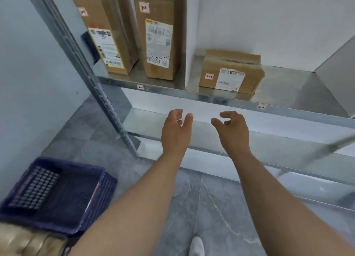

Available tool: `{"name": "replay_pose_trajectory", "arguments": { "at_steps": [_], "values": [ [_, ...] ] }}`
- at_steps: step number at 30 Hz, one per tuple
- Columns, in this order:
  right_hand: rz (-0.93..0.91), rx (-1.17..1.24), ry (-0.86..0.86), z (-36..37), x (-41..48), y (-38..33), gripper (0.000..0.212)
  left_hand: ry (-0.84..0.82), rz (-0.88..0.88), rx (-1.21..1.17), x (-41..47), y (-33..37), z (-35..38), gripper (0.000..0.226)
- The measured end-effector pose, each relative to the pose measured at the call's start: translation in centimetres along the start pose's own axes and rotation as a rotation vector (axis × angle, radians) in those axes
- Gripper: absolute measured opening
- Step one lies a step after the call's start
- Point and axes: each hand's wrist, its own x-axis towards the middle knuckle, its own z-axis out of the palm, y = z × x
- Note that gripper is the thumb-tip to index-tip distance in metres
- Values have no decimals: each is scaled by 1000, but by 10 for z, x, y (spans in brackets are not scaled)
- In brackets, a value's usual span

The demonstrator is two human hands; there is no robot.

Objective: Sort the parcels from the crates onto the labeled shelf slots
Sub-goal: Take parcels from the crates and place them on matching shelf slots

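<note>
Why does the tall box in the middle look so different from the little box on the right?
The tall box stands on end; the little box lies flat and low. The tall box sits left of the white divider, the little box right of it. The tall box's pink sticker is near its top, the little box's low on its front. Both are brown cardboard with a white shipping label, on the same shelf.

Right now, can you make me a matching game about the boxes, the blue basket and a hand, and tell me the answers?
Things:
1. tall parcel next to the white divider
2. short parcel
3. blue crate
4. left hand

Where or how:
A. on the floor
B. lying flat, right of the divider
C. holding nothing, fingers loosely curled
D. standing upright, left of the divider

Pairs: 1-D, 2-B, 3-A, 4-C.
</note>
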Motion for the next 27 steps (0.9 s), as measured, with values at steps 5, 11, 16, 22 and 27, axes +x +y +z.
{"name": "replay_pose_trajectory", "arguments": {
  "at_steps": [5,11,16,22,27],
  "values": [
    [-67,46,-236,61,-39,-31,33,177,-165,-85,-16,-36,-68,46],
    [-199,63,-563,133,-77,-85,39,522,-303,-117,-45,-85,-163,50],
    [-275,107,-836,194,-134,-137,55,776,-451,-362,-78,-116,-233,58],
    [-171,91,-1106,265,-199,-174,78,866,-536,-589,-92,-165,-305,114],
    [-161,12,-1207,322,-245,-207,71,909,-640,-650,-87,-201,-371,110]
  ]
}}
